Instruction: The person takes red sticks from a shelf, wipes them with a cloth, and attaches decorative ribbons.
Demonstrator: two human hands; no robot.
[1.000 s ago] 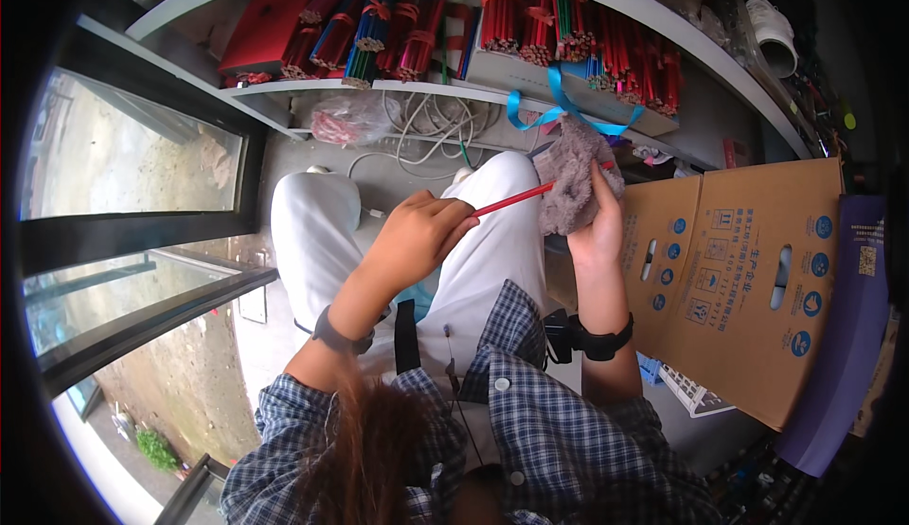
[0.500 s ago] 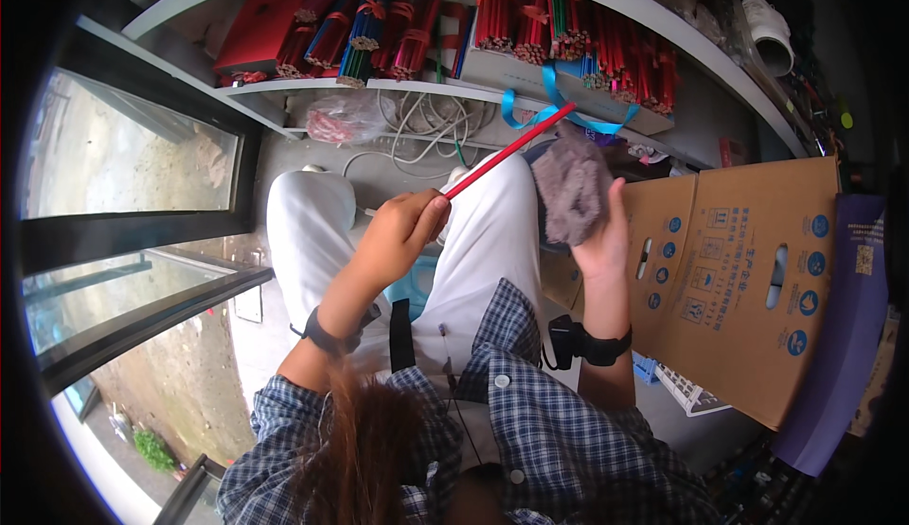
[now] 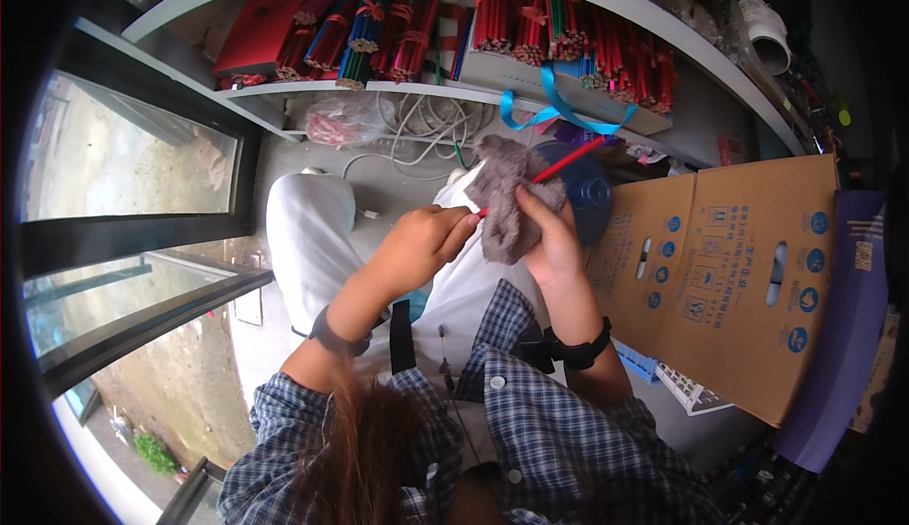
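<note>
My left hand [image 3: 424, 249] is closed, pinching one end of a slim red pencil [image 3: 579, 156] that slants up to the right. Around the pencil's middle lies a fluffy grey-mauve cloth [image 3: 504, 173], which hides that stretch of it. My right hand [image 3: 554, 249] grips the cloth, its thumb pressing it against the pencil. The far end of the pencil sticks out past the cloth, over a round blue object [image 3: 589, 189]. Both hands are above my lap, close to each other.
Bundles of red, blue and green pencils [image 3: 497, 18] sit on the white shelf [image 3: 436, 89] ahead. A blue ribbon [image 3: 554, 99] hangs from it, with white cables [image 3: 417, 132] below. To the right stands a cardboard box [image 3: 729, 336], and to the left a dark-framed glass door [image 3: 142, 231].
My right hand has moved left with the cloth and closed it around the pencil. The left hand has shifted slightly right and down, and the pencil now slants less steeply.
</note>
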